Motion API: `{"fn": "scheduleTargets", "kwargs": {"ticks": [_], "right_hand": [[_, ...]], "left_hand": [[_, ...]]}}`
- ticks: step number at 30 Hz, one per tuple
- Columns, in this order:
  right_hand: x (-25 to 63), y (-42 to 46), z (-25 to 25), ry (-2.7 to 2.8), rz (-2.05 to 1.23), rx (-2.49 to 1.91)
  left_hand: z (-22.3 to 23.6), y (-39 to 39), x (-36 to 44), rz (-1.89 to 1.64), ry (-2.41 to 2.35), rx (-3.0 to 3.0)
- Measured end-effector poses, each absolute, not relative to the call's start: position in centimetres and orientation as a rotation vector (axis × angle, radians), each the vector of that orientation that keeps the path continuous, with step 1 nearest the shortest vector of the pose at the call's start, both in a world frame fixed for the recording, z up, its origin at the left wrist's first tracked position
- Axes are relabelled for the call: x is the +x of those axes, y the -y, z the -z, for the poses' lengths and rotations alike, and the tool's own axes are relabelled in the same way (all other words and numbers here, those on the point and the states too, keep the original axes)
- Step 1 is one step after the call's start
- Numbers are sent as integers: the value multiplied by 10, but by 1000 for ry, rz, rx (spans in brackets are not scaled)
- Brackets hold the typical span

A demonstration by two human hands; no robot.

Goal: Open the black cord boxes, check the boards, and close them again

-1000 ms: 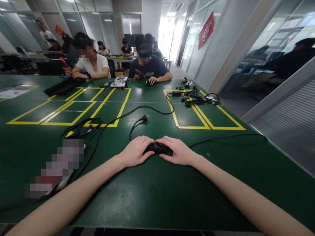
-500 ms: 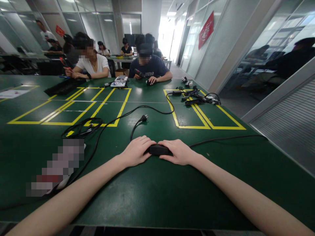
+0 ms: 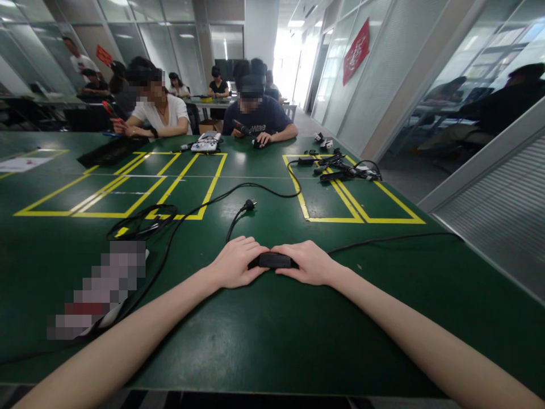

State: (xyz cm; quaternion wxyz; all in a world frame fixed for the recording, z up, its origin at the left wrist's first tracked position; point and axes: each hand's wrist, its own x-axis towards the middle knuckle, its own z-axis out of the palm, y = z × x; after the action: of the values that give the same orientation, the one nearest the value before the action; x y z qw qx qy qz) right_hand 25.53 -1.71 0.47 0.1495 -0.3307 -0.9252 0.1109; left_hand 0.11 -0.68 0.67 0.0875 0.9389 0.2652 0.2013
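A black power adapter [image 3: 275,261] lies between my two hands over the green table [image 3: 238,341]. My left hand [image 3: 240,261] is closed on its left end, fingers over the top and thumb on the near side. On the right end, my right hand [image 3: 307,262] grips it in the same way. From behind my left hand a short cord rises to a black plug [image 3: 250,205] with its prongs pointing right. A thin black cable [image 3: 392,239] runs from behind my right hand toward the table's right edge. The palms hide both ends of the adapter.
A coiled black cable [image 3: 142,222] and a blurred-out flat object [image 3: 100,289] lie at the left. Yellow tape outlines [image 3: 336,220] mark the table. A heap of black cords [image 3: 334,170] lies at the back right. Two people sit across, near a white device [image 3: 207,142].
The adapter has tilted slightly between my hands, showing a different face than one second ago. My fingers have shifted a little on it; both arms stay nearly in place.
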Motion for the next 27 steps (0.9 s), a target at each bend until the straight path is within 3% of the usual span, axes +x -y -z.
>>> {"fn": "scheduleTargets", "kwargs": {"ticks": [13,19,27], "right_hand": [[255,17,-2,2660,-208,-980],[257,16,6,2647,149,-841],[261,15,3,2603,390,-674]], "left_hand": [[-6,6,3,-576,-822,2841],[-10,12,5,-722,-1002,2634],[-15,14,7,-586,-1090,2255]]}}
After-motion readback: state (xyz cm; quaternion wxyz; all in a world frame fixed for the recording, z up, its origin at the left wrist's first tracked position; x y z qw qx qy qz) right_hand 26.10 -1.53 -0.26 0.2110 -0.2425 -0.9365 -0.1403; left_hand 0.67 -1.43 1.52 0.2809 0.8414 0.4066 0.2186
